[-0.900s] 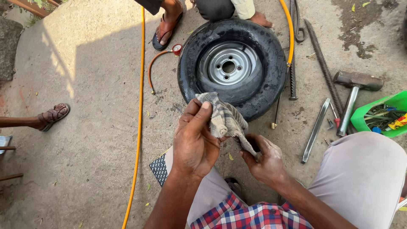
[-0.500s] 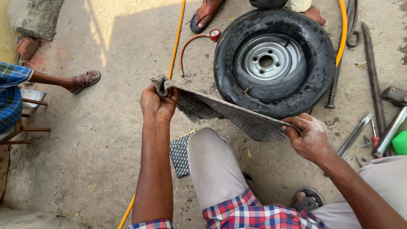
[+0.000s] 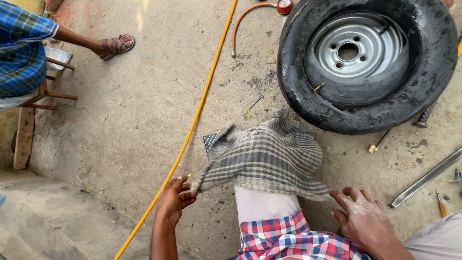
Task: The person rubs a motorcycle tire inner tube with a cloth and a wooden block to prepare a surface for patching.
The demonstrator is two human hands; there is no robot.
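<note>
Pinching a checked cloth (image 3: 267, 161) corner, the left hand (image 3: 172, 204) grips; right hand (image 3: 363, 219) open, tyre (image 3: 368, 65) beyond.

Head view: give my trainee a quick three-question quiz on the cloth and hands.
1. True or false: the left hand grips a corner of the checked cloth.
2. What does the cloth lie over? A) the tyre B) the person's knee C) the yellow hose
3. Is the right hand holding the cloth?

Key: 1 true. 2 B. 3 No, it is open, fingers spread, beside the cloth's edge.
</note>
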